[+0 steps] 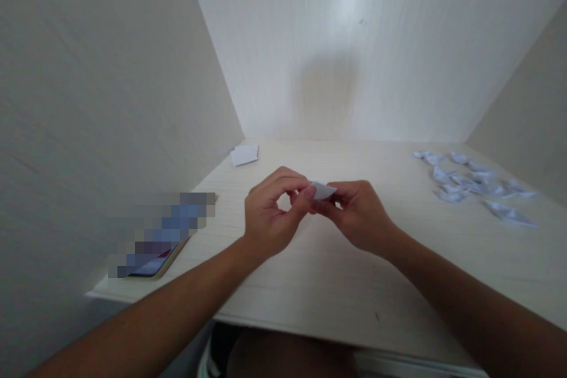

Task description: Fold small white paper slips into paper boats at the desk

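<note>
A small folded piece of white paper [323, 191] is held above the middle of the table, between my two hands. My left hand [277, 209] pinches its left end between thumb and fingers. At its right end, my right hand [361, 209] closes its thumb and fingertips on the paper. The fingers hide part of the folds. To the right lie several folded white paper pieces [469, 183], small and pointed, in a loose group. One longer folded piece [509, 213] sits at the near side of that group.
A small stack of white paper sheets [244, 155] lies at the back left of the pale wooden table [336, 289]. A phone [155, 266], partly blurred out, rests along the left edge. Pale panels [274, 41] enclose the table at the back and both sides.
</note>
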`<action>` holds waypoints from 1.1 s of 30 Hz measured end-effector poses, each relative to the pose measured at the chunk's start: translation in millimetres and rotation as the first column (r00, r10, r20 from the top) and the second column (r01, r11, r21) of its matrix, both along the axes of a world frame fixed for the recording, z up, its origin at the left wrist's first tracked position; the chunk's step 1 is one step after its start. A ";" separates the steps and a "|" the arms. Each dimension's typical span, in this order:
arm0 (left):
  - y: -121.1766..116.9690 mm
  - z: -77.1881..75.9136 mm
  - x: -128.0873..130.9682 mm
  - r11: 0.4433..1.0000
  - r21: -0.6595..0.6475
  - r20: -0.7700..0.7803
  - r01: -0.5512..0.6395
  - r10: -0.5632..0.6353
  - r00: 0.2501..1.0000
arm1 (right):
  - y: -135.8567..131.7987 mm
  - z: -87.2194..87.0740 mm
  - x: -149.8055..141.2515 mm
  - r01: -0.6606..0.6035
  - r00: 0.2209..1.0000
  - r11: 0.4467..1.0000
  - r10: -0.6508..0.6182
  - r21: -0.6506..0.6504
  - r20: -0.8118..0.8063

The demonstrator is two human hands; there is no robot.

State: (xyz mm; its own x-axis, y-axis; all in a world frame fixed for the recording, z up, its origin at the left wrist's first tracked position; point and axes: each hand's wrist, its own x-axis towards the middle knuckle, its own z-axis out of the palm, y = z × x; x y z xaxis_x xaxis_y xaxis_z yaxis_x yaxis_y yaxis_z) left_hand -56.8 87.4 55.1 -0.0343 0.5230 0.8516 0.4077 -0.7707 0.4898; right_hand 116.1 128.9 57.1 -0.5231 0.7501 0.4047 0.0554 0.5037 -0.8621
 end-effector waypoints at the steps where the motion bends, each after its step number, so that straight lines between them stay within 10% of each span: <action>1: -0.5 0.2 0.0 1.000 0.001 -0.001 0.004 -0.004 1.000 | -0.5 -0.4 -0.4 -0.002 1.000 1.000 0.002 0.002 -0.002; 10: 3.1 9.5 -6.6 0.991 0.037 0.103 -0.128 0.123 0.987 | 5.5 -14.3 -5.0 -0.016 0.996 0.995 0.024 -0.101 0.082; 22: 19.4 0.9 -13.4 0.862 -0.502 0.151 0.072 0.006 0.988 | 23.5 -16.6 3.1 -0.001 0.999 0.973 -0.007 -0.229 -0.033; 29: 17.8 0.5 -10.0 0.892 -0.449 0.059 0.049 -0.025 0.998 | 25.8 -25.3 0.3 -0.002 1.000 0.981 0.002 -0.192 -0.003; 33: 15.2 1.5 -9.5 0.975 -0.195 -0.152 -0.110 0.081 0.985 | 24.2 -22.3 0.1 0.087 0.994 0.996 -0.085 -0.025 0.067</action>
State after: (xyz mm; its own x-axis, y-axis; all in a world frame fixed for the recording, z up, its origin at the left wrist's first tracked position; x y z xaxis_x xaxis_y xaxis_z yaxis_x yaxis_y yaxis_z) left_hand -66.4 102.6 56.6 0.0209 0.6848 0.7284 0.5510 -0.6158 0.5631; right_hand 116.1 153.1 34.8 -0.4808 0.8040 0.3499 0.1546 0.4705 -0.8687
